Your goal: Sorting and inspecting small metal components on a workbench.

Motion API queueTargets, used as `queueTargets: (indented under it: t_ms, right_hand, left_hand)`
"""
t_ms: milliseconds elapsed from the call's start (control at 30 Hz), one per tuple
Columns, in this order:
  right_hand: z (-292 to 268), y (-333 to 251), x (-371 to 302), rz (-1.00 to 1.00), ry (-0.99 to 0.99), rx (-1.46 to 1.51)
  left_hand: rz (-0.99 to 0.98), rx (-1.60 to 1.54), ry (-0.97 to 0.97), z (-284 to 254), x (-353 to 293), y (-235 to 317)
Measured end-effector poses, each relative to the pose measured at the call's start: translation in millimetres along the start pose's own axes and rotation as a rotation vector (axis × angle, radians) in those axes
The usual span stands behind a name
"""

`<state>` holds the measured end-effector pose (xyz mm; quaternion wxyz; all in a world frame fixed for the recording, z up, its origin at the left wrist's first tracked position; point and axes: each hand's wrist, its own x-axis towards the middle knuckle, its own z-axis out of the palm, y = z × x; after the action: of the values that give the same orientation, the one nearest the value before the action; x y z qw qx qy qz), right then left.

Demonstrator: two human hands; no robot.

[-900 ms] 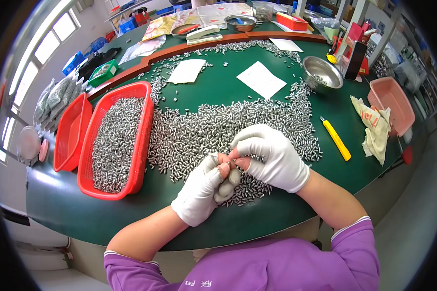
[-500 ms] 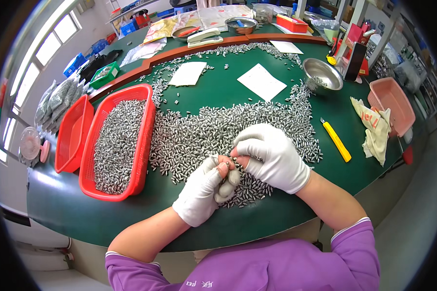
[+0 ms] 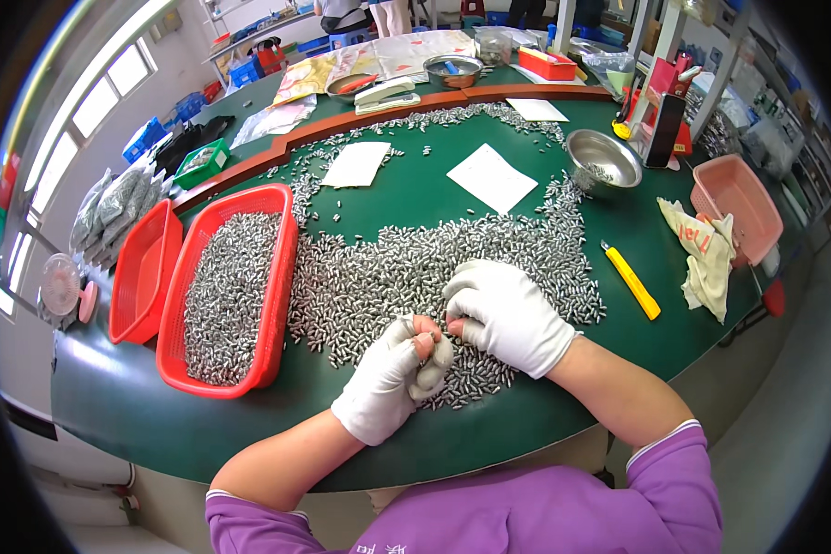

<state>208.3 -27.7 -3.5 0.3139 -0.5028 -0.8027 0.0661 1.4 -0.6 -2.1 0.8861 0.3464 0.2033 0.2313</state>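
Note:
Small, shiny silver metal pieces [image 3: 379, 277], short and rod-like, are spread in a broad pile over the green table. Above the pile's near edge my left hand [image 3: 388, 383], in a white glove with bare fingertips, pinches a small metal piece between thumb and forefinger; its other fingers are curled in. Just to the right, my right hand [image 3: 512, 314] is gloved the same way. Its fingers are bent together close to the left fingertips, and what they may hold is hidden. To the left, a red plastic basket [image 3: 287, 286] holds many more of these pieces.
An empty red basket [image 3: 168, 268] stands far left beside a small fan [image 3: 62, 284]. White paper sheets [image 3: 492, 178] lie beyond the pile. Rightward are a steel bowl [image 3: 604, 159], a yellow cutter knife [image 3: 632, 282], a cloth [image 3: 706, 258] and a pink basket [image 3: 743, 208]. A brown raised edge [image 3: 342, 104] borders the back.
The whole view has shifted slightly, with the table lower in the picture. My hands remain close together, fingertips a little further apart. People's legs now show at the far back.

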Motion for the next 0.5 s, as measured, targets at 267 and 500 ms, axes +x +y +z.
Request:
queueTargets:
  t_ms: [267,500]
  right_hand:
    - [-9,-9,1,0.002,0.197,0.301]
    - [-5,-14,-1,-0.040,0.144,0.501]
  left_hand:
    - [-0.042,-0.045,0.074,12,-1,4]
    - [-0.033,0.035,-0.031,2,-2,1]
